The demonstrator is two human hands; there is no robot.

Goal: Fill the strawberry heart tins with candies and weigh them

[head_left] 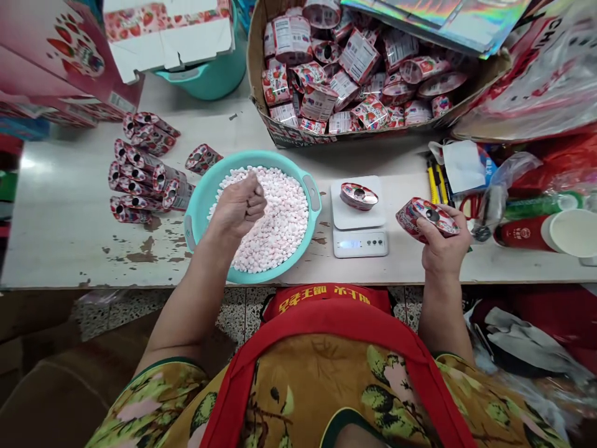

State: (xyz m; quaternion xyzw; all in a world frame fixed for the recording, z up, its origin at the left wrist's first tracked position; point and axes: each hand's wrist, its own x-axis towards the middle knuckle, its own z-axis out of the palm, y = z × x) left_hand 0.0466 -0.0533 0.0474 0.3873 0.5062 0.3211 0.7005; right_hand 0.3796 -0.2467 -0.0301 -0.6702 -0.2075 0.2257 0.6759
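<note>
On the worn white counter [403,174], the grip of the left hand [240,205] was curled nearly closed above the bowl [256,158] of small pale sweets [280,218], and I could not tell whether it had any inside. Near the scale [359,244], the right hand [445,242] had its grip closed around one printed packet [422,210]. It seemed wise to keep this packet steady, hole [432,214] upward, and the left hand low, against spilling.
</note>
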